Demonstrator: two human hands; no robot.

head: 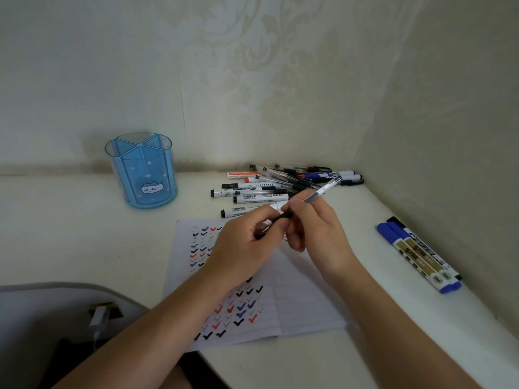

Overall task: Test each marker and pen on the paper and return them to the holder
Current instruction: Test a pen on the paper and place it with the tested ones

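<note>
Head view: both hands meet above the paper point(303, 299), sharing one clear pen point(323, 189). The right hand point(317, 228) grips the barrel, which slants up toward the far right corner. The left hand point(241, 248) pinches the dark end, probably working the cap so the tip can reach the sheet below. A pile point(280, 186) of pens and markers, likely untested, fills that corner. Three markers point(418, 254) lie along the right edge, seemingly set apart. The holder point(143, 175) stands toward the far left of the tabletop point(70, 234), with nothing showing inside.

Standing far left on the table point(70, 234): a blue holder point(143, 175). Lying far right, a pen pile point(266, 189); nearer, ticked paper point(303, 299) and, right, three markers point(418, 255).
</note>
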